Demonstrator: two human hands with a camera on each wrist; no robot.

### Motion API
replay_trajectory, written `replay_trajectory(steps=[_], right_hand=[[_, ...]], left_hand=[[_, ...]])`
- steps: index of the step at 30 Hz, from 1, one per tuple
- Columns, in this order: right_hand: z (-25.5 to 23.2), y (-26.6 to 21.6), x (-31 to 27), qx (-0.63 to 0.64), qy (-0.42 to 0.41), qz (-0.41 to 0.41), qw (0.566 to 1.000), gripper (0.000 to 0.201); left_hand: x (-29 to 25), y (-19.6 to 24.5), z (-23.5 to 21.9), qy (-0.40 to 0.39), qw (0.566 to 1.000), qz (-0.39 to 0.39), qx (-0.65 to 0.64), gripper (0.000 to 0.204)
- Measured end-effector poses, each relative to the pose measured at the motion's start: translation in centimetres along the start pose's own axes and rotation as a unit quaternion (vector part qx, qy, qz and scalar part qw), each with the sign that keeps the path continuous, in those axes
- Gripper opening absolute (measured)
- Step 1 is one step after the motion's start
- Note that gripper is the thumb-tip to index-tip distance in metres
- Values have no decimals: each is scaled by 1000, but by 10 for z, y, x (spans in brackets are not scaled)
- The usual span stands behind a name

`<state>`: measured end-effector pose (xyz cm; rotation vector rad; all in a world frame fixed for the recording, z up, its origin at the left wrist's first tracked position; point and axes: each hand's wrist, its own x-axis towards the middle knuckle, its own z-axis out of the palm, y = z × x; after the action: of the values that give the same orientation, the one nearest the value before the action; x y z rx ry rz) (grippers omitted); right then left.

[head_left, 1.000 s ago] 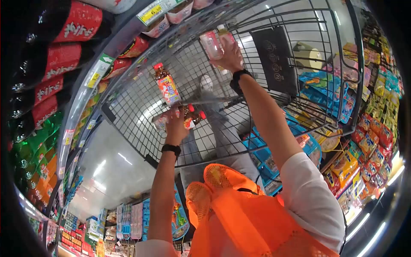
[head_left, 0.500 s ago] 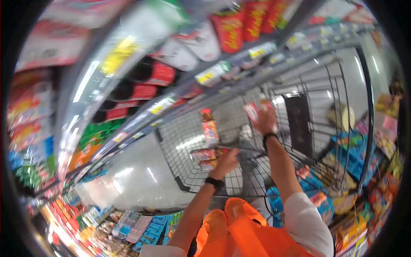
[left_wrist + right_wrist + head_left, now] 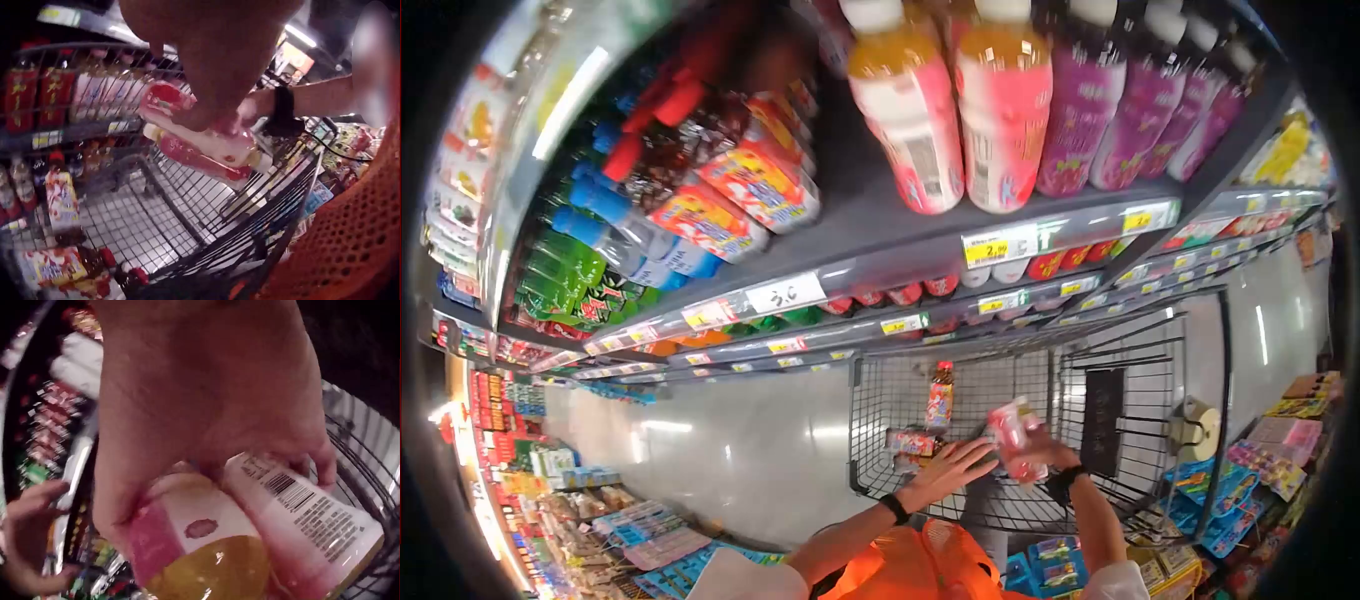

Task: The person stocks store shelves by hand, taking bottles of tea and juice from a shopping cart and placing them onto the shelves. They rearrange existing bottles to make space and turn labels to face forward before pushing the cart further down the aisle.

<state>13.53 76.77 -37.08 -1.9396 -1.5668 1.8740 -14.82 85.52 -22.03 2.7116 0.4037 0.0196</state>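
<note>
My right hand [image 3: 1048, 453] grips two pink-and-white labelled bottles [image 3: 1012, 425] above the shopping cart. In the right wrist view, the hand [image 3: 206, 394] covers their upper parts, with yellow liquid showing in one bottle [image 3: 219, 569] and a barcode on the other [image 3: 306, 512]. My left hand [image 3: 945, 474] is spread beside them, holding nothing; whether it touches them is unclear. Red-capped bottles with colourful labels are in the cart, one [image 3: 939, 398] apart from a few lying together [image 3: 912, 446] near the left hand.
The wire cart [image 3: 870, 380] stands beside a long drink shelf [image 3: 880, 225] holding pink-labelled bottles [image 3: 1005, 120], purple ones [image 3: 1090, 110] and red-capped ones [image 3: 730, 190]. Blue trays [image 3: 1215, 490] and packets line the right side. Shiny floor [image 3: 740, 440] stretches to the left.
The head view has swung up to the shelf. My left hand has left the red-capped bottles and moved towards the right hand, its fingers now spread. The right hand still holds the pink bottles.
</note>
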Motion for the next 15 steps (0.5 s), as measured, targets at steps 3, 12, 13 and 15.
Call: replay_trajectory(steps=[3, 12, 13, 15], right_hand=[[-29, -116, -85, -145, -61, -156, 975, 90], [-34, -303, -218, 342, -28, -300, 890, 59], [-27, -312, -232, 405, 33, -293, 866, 53], [-29, -334, -240, 408, 122, -328, 843, 53]], left_hand=[[-1, 15, -56, 113, 990, 30, 78, 54], [-36, -16, -228, 402, 914, 22, -53, 37], [-31, -15, -251, 450, 889, 14, -85, 35], [-6, -29, -270, 564, 811, 28, -153, 35]])
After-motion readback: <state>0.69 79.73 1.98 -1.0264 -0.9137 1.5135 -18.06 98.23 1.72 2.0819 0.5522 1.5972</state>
